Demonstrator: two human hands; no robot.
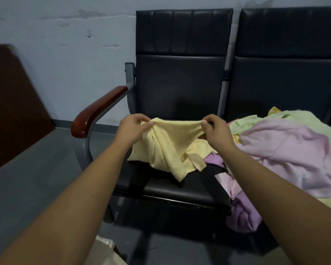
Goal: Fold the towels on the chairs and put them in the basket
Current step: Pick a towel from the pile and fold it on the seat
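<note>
The left hand (134, 127) and the right hand (216, 129) are each pinching the pale yellow terry towel (168, 148) by its top edge, stretched between them and hanging onto the black padded chair seat (180, 188).

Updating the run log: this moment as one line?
left hand pinches yellow towel | right hand pinches it too | towel drapes onto chair | pile on right

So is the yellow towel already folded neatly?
No, the left hand and right hand pinch the yellow towel by its top edge; it hangs crumpled.
</note>
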